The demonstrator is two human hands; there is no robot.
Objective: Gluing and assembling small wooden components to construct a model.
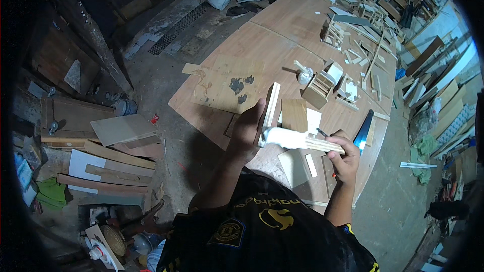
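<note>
Left hand [247, 130]: the person's fingers wrap one arm of an L-shaped wooden piece [270, 107].
Right hand [345, 158]: fingers pinched on its other end, thin dark stick [321, 132] beside them.
L-shaped wooden piece: above the worktable's [297, 20] near end.
Wooden box [317, 91]: around the worktable's middle.
Blue blade [363, 130]: near the worktable's right edge.

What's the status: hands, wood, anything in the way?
Left hand gripping pale wooden strip. Right hand pinching layered wooden piece near its end. Long blue blade-like thing just beyond right hand.
</note>
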